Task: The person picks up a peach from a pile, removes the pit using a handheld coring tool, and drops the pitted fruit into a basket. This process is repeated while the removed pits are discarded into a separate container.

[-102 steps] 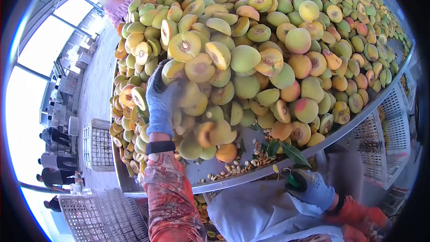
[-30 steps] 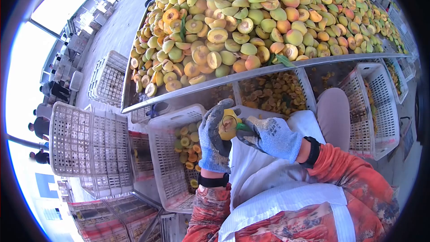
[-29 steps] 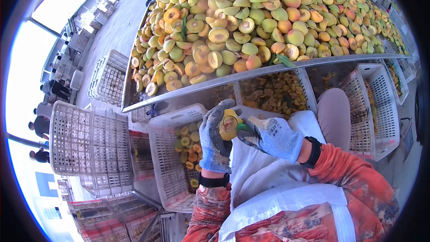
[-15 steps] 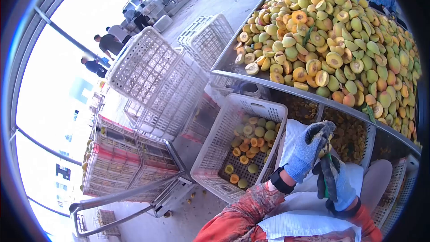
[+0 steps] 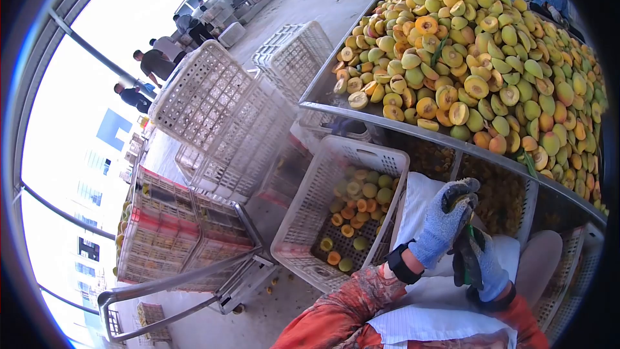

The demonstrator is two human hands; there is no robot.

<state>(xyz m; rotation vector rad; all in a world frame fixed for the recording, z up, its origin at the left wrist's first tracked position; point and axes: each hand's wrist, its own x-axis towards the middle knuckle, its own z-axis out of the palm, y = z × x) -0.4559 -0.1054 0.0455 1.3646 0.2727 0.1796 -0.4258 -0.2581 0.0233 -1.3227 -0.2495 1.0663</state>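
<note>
My left hand, in a blue glove with dark coated fingers and a black band at the wrist, is closed around a yellowish peach half that its fingers partly cover. Just below and to the right, my right hand, gloved the same way, is wrapped around a small tool with a green handle. The tool's working end meets the fruit and is mostly hidden, so its kind cannot be made out. Both hands are close together above a white cloth on my lap.
A metal table bears a big heap of halved peaches. Left of my hands, a white plastic crate holds several peach halves. Beneath the table are trays of brown pits. Stacked crates, a metal trolley handle and people stand farther left.
My hands stay together at nearly the same spot, with the left fingers slightly shifted on the fruit. The whole view has moved a little.
</note>
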